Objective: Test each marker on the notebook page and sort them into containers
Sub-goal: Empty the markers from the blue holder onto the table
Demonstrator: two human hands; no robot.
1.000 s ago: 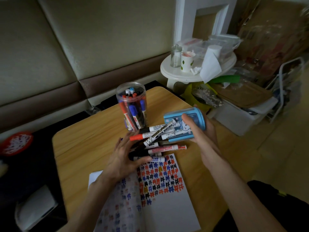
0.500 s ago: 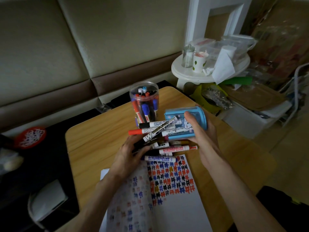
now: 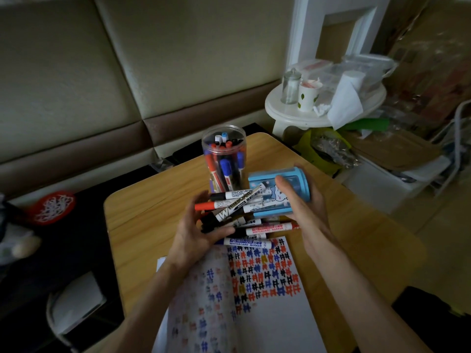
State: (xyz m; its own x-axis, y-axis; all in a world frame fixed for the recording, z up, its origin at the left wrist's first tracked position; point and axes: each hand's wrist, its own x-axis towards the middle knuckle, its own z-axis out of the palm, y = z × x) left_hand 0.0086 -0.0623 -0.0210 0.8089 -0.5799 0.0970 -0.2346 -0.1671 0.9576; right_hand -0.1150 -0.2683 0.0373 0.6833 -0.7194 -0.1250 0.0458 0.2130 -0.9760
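Note:
My right hand [image 3: 300, 207] grips a blue container [image 3: 293, 179] tipped on its side, its mouth facing left. Several whiteboard markers [image 3: 237, 205] spill from it into a pile on the wooden table [image 3: 142, 220]. My left hand [image 3: 196, 233] curls around the black-capped ends of some markers in the pile. A clear jar [image 3: 224, 159] full of red, blue and black markers stands just behind the pile. An open notebook [image 3: 267, 314] lies in front of me, its right page covered with coloured test marks.
A padded bench back runs behind the table. A white round side table [image 3: 280, 110] with a cup and a glass jar stands at the right rear, with boxes and bags beyond it. A red object [image 3: 53, 207] lies at the left.
My left hand has lifted from lying flat on the markers and now curls around some of them. The blue container stays tipped in my right hand.

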